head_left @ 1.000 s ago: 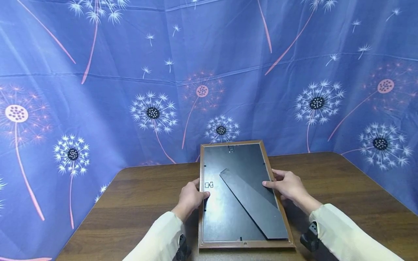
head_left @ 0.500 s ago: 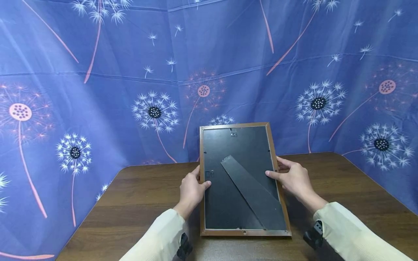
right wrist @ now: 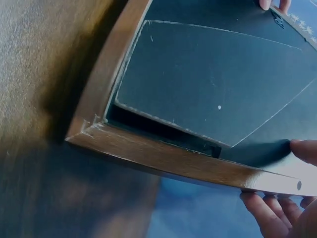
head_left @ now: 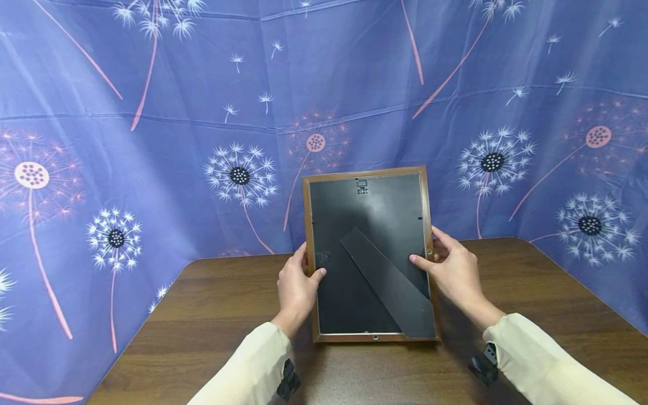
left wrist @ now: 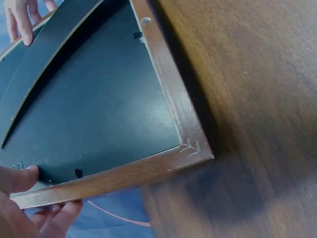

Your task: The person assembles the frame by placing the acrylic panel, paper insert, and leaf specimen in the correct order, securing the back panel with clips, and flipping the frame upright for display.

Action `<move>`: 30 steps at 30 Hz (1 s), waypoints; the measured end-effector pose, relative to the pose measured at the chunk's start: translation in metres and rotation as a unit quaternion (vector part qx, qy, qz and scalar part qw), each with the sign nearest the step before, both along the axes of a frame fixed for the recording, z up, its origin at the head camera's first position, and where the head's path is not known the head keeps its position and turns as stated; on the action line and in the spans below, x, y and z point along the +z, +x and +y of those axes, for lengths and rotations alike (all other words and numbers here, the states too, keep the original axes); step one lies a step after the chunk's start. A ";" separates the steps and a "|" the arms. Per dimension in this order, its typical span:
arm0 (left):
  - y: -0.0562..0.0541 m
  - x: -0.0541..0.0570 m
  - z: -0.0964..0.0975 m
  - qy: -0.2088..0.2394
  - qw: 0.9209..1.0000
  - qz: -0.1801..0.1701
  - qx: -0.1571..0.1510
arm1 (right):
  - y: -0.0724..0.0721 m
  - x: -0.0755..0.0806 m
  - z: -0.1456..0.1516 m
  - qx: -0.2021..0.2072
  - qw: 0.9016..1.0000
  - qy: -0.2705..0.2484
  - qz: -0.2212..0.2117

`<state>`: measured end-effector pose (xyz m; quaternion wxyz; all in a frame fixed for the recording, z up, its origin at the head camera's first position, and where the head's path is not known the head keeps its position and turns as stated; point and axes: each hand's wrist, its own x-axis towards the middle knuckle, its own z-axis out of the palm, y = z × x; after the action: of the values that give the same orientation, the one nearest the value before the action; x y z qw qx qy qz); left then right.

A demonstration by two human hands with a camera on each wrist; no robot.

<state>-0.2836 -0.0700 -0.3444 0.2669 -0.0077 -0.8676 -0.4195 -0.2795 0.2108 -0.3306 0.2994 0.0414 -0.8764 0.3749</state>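
A picture frame point(head_left: 374, 208) with a brown wooden border and black backing stands tilted up, its back toward me. A black easel leg point(head_left: 390, 287) lies slantwise against the backing. My left hand point(head_left: 296, 287) grips the left side, thumb on the backing and fingers behind the border. On the right side my right hand point(head_left: 458, 275) holds the frame the same way. Both wrist views show the thumbs pressing the back and fingers curled under the edge. The front of the frame is hidden. Its lower edge is close to the table; whether they touch I cannot tell.
The brown wooden table point(head_left: 217, 315) spreads out beneath the frame. A blue cloth point(head_left: 167, 180) with a dandelion print hangs behind and at the sides. Small metal hangers point(head_left: 361, 187) sit on the backing.
The frame has tipped from leaning back to nearly upright, its top edge rising and its lower edge shifting away from me. Both hands have moved up slightly with it, keeping their grip.
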 end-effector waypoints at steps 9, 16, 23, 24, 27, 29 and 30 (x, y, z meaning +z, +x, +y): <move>-0.005 -0.001 0.002 0.041 0.998 0.042 0.006 | -0.003 0.003 -0.002 0.013 0.999 -0.015 0.038; -0.010 0.001 0.005 0.048 0.997 0.062 0.006 | -0.007 0.001 -0.003 0.019 0.998 -0.030 0.055; -0.017 0.001 0.008 0.033 0.996 0.081 0.003 | -0.013 0.002 -0.003 0.023 0.997 -0.044 0.054; -0.018 0.001 0.008 0.032 0.996 0.083 0.003 | -0.014 0.002 -0.003 0.024 0.997 -0.046 0.051; -0.021 0.000 0.009 0.033 0.995 0.093 0.008 | -0.017 0.001 -0.003 0.026 0.997 -0.050 0.046; -0.023 0.000 0.010 0.036 0.995 0.094 0.011 | -0.020 0.001 -0.003 0.026 0.997 -0.052 0.043; -0.023 0.000 0.011 0.038 0.995 0.094 0.012 | -0.021 0.001 -0.003 0.026 0.997 -0.054 0.042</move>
<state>-0.3070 -0.0588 -0.3443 0.3520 -0.0265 -0.8222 -0.4466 -0.3008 0.2080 -0.3295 0.3278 0.0638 -0.8400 0.4277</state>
